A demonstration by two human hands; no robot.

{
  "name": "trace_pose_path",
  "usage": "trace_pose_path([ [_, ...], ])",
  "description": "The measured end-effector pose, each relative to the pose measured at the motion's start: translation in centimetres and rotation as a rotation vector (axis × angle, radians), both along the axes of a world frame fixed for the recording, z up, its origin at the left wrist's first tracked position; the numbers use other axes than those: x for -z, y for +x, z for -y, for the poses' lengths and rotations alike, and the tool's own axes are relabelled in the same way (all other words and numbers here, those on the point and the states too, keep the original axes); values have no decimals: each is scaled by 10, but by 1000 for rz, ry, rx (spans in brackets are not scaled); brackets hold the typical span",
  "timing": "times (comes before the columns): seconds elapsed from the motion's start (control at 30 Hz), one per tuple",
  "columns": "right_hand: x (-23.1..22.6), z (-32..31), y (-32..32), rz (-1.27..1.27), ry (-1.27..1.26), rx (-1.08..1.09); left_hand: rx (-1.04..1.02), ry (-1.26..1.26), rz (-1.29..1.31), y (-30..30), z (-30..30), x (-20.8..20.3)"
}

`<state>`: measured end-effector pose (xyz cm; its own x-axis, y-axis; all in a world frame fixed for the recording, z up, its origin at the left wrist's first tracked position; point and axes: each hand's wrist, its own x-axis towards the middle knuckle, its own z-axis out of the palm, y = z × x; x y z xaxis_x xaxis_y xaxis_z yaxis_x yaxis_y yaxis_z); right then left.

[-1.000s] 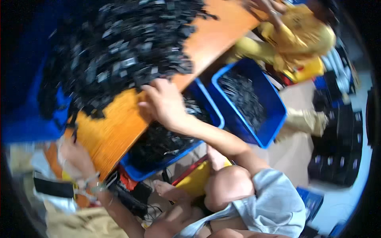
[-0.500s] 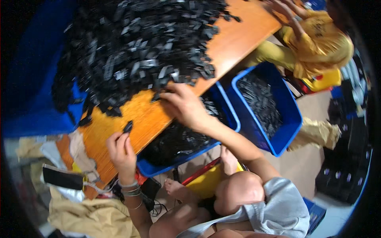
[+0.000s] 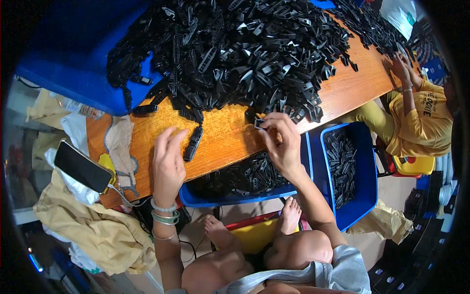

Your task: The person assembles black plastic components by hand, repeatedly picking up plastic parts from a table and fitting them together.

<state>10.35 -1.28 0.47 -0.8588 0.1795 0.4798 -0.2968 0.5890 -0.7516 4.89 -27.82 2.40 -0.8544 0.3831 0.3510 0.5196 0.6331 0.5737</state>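
Note:
A big heap of small black plastic pieces (image 3: 235, 59) covers the far part of the wooden table (image 3: 220, 142). My left hand (image 3: 168, 159), wearing bracelets at the wrist, hovers by the near edge with thumb and fingers apart and nothing in them. Just right of its fingertips lies one long black plastic piece (image 3: 194, 144). At the front of the heap, my right hand (image 3: 284, 147) pinches a small black piece with a squarish opening (image 3: 258, 124) between thumb and forefinger. What that piece exactly is cannot be made out.
Beneath the table edge stands a blue bin (image 3: 205, 201) with black pieces, beside another blue bin (image 3: 360, 210) holding more. A blue sheet or tub (image 3: 68, 68) lies far left. A phone (image 3: 83, 166) rests near cloth at left. A person in yellow (image 3: 426, 112) sits at right.
The view has shifted, showing more table at right. My left hand has let go of a black piece, and one lies beside it. My right hand has drawn a piece from the heap's edge.

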Motion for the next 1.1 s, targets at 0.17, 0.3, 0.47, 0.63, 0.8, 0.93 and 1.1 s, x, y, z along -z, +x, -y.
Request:
trace_pose_path([
  [0.17, -1, 29, -2, 202, -351, -138, 212, -101, -46, -6, -25, -5],
  [0.3, 1, 22, 8, 250, 273, 41, 131, -18, -50, 2, -31, 7],
  [0.47, -5, 27, 12, 254, -128, -116, 124, 79, -26, 4, -36, 12],
  [0.63, -5, 24, 9, 353, -87, -184, 188, 115, 5, -2, -32, 12],
  [0.8, -4, 28, -8, 266, -13, -288, 259, 87, 10, -1, -35, 7],
  [0.93, -7, 24, 8, 284, -19, -327, 317, 271, 175, -12, -22, 8],
  [1.1, -18, 11, 8, 316, 25, -225, -274, -249, -277, -75, 24, -5],
])
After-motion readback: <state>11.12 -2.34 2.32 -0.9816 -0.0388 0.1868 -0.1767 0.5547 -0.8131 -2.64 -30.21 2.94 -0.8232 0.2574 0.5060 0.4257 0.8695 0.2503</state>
